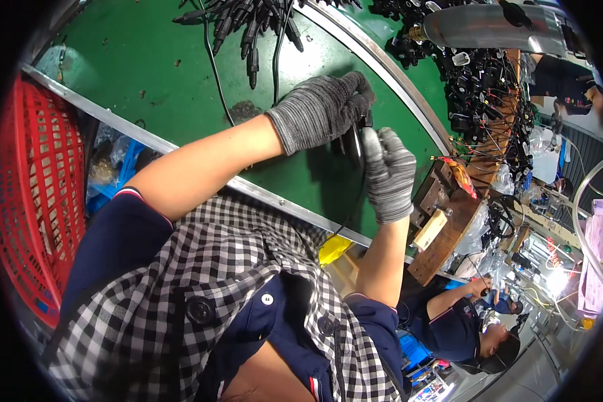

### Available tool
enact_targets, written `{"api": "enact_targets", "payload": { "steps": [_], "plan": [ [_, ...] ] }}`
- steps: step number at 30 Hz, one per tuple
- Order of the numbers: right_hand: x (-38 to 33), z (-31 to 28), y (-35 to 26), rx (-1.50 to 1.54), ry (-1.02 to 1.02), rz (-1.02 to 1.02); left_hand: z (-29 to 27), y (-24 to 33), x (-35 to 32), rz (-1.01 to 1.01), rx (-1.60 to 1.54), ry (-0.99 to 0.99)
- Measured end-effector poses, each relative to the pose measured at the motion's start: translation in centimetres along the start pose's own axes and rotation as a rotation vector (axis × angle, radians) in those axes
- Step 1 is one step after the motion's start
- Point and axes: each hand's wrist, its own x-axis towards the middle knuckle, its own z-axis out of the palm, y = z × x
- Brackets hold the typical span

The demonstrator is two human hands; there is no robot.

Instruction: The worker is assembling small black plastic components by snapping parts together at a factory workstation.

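A small black connector part [352, 142], its cable [355, 201] trailing down off the table edge, sits pinched between two grey knit-gloved hands above the green table [181, 87]. The left hand [321, 107] is curled shut over the part from above; the right hand [387, 173] closes its fingers on it from below, thumb raised against it. Just beyond the hands, further up the green table, lies a heap of black plugs with cables [248, 23]. At the table's near edge, below the hands, a yellow packet [333, 248] peeks out. Left of the table stands a red plastic basket [33, 201]; beside it a blue bin [117, 171] holds clear bags. Right of the hands, a wooden fixture [442, 228] carries a pale block.
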Motion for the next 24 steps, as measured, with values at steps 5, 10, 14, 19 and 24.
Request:
{"api": "enact_targets", "payload": {
  "steps": [5,10,14,19,24],
  "plan": [
    [0.4,0.6,2.4,0.046,-0.003,0.022,0.6,-0.3,-0.1,0.151,0.055,0.092],
    [0.4,0.8,3.3,1.117,-0.222,0.431,0.7,-0.8,-0.1,0.219,-0.037,0.162],
    [0.3,0.2,1.4,0.608,-0.077,0.22,-0.8,0.8,-0.1,-0.032,-0.09,0.083],
    [0.5,0.6,1.2,0.239,-0.039,-0.006,-0.2,0.2,-0.4,0.13,0.072,0.124],
    [0.2,0.4,2.2,1.236,-0.302,0.488,0.4,-1.0,-0.3,0.31,0.142,0.229]
  ]
}}
